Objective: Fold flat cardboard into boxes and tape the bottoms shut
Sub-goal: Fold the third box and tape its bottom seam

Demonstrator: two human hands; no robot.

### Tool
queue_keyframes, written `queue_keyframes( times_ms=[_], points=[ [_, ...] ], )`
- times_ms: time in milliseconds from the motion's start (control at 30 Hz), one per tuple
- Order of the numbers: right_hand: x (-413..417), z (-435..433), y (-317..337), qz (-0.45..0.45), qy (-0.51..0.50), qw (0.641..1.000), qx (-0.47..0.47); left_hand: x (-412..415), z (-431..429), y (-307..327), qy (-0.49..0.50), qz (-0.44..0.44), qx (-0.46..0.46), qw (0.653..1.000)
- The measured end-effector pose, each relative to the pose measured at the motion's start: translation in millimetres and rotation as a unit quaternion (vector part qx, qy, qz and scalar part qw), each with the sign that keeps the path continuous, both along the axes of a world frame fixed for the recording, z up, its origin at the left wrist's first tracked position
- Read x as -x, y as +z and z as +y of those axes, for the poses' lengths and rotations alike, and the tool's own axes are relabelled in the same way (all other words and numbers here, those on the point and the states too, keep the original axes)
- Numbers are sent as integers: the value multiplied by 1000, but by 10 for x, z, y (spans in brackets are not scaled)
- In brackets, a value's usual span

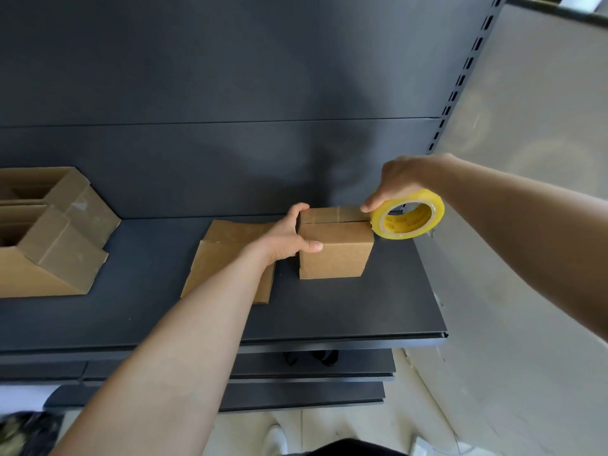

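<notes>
A small folded cardboard box [335, 255] stands on the dark shelf [329, 317], flaps closed on top with a seam across. My left hand [289, 238] grips the box's left side, thumb on the front face and fingers over the top edge. My right hand [399, 182] holds a yellow-cored roll of clear tape [408, 214] at the box's top right corner. A strip of clear tape runs from the roll along the far part of the box top.
A stack of flat cardboard [227, 258] lies just left of the box, under my left forearm. Several folded boxes [56, 232] sit at the shelf's left end. A grey wall panel [533, 159] borders the right. Lower shelves [312, 380] and floor lie below.
</notes>
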State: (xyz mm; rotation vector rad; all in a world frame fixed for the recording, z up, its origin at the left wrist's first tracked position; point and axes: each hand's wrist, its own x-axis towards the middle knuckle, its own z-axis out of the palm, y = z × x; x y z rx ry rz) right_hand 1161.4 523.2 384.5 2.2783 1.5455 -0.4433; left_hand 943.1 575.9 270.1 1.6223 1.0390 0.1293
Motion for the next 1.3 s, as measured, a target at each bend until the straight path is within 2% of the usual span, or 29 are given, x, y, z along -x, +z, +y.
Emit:
queue_keyframes(
  times_ms=[233,633,900,1000,1067,1167,1300],
  points=[
    [-314,-48,-278,72,-30,997,4,35,8,-17,-4,22,-8,1000],
    [-456,-56,-646,102,-54,993,-14,43,37,-37,3,17,-6,1000],
    [-518,-118,-873,163,-91,982,5,-58,-10,-80,11,-23,44,999],
    [-476,-51,-889,170,-91,981,6,-101,-31,-46,51,-55,60,995],
    [-444,-32,-908,167,-88,982,11,-176,-69,-32,97,-42,29,994],
    [-458,-77,-979,169,-99,981,12,-319,-165,-66,161,0,-80,984],
    [-448,-135,-1011,184,-110,977,12,-404,-211,-86,225,19,-108,968]
  ],
)
